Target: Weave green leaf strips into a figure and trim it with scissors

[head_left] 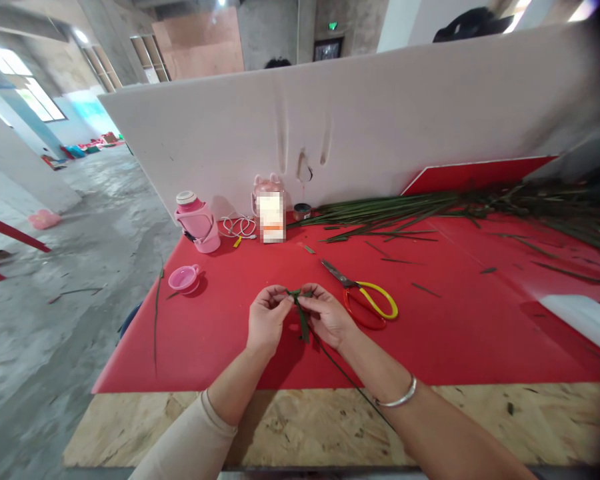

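Both hands meet over the red table covering, pinching one green leaf strip (pixel 303 325) that is folded or knotted at its top. My left hand (pixel 269 319) grips the knot from the left with thumb and fingertips. From the other side my right hand (pixel 327 315) pinches it too, its fingers closed. A flat end of the strip hangs down between the hands, and a long thin stem (pixel 347 377) trails from it under my right forearm. Just right of my right hand lie scissors (pixel 363 293) with one yellow and one red handle loop, blades pointing up-left.
A pink cup (pixel 185 279) and pink bottle (pixel 200 223) stand at the left. Behind are a white cable (pixel 240 227), a phone-like blurred screen (pixel 271 217), a small tin (pixel 302 211) and a pile of long green leaves (pixel 390 208). A white panel (pixel 220 140) closes the back.
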The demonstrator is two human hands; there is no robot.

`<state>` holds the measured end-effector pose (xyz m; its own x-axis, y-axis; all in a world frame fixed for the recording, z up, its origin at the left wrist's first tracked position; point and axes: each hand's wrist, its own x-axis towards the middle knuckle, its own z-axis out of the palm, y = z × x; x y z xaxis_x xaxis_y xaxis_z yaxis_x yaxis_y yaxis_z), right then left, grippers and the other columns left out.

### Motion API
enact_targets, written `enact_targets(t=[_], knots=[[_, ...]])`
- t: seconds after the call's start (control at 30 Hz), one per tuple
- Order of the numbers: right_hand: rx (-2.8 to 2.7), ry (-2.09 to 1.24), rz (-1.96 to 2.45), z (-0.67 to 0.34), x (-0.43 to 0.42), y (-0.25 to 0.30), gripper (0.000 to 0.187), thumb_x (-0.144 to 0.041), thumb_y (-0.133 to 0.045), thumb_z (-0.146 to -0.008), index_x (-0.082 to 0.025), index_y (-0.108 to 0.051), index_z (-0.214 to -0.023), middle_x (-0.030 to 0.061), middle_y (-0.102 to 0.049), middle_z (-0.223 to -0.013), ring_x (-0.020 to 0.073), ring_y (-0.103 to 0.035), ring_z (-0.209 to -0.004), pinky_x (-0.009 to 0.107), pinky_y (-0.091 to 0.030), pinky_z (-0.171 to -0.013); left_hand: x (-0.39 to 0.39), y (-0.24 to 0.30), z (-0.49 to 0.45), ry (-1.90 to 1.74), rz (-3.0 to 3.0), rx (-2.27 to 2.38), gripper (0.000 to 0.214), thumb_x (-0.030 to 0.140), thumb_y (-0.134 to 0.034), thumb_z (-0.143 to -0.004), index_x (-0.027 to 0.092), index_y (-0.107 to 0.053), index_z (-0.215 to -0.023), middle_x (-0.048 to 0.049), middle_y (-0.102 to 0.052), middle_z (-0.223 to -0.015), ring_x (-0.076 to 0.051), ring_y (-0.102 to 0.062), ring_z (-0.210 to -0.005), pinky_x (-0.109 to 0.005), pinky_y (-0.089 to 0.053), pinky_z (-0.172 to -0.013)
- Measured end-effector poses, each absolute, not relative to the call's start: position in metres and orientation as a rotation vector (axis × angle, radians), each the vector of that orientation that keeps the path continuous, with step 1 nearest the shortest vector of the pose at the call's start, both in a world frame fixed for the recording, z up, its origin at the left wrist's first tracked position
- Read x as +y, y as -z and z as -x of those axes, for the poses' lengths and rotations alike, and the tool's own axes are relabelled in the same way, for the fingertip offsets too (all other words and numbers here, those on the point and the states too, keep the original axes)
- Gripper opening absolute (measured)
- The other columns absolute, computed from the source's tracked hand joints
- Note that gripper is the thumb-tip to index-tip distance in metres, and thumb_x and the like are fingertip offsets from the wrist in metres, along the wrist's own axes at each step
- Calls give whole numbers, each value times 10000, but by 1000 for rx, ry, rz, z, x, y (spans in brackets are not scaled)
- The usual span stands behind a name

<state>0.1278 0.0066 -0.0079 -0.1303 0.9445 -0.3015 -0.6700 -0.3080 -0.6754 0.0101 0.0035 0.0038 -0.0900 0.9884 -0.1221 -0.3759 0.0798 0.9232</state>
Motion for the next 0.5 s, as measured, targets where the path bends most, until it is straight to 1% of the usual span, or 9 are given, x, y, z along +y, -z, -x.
enact_targets(t=[0.2, 0.33, 0.5], knots=[[-449, -1698, 845, -126, 7, 6, 338, -96, -779, -503, -198, -560, -740, -38, -663, -665, 126, -615, -600, 250, -485, -552, 3, 1, -11, -1370, -818, 1066, 224, 189, -695, -609, 154, -565, -788, 27, -610, -633, -78, -559, -587, -203, -424, -617], [-468, -1710, 861, -127, 7, 7, 378, -94, -766, -499, -213, -546, -782, -53, -651, -646, 125, -596, -551, 257, -481, -521, 2, 4, -12, -1350, -833, 1086, 210, 193, -685, -620, 149, -567, -788, 23, -608, -638, -74, -548, -574, -193, -417, -584], [-490, -1672, 894, -126, 8, 7, 413, -93, -747, -525, -219, -536, -857, -63, -643, -645, 114, -600, -553, 238, -477, -534, 6, 7, -11, -1326, -856, 1106, 234, 213, -678, -625, 141, -555, -811, 16, -604, -633, -75, -540, -547, -185, -411, -533]])
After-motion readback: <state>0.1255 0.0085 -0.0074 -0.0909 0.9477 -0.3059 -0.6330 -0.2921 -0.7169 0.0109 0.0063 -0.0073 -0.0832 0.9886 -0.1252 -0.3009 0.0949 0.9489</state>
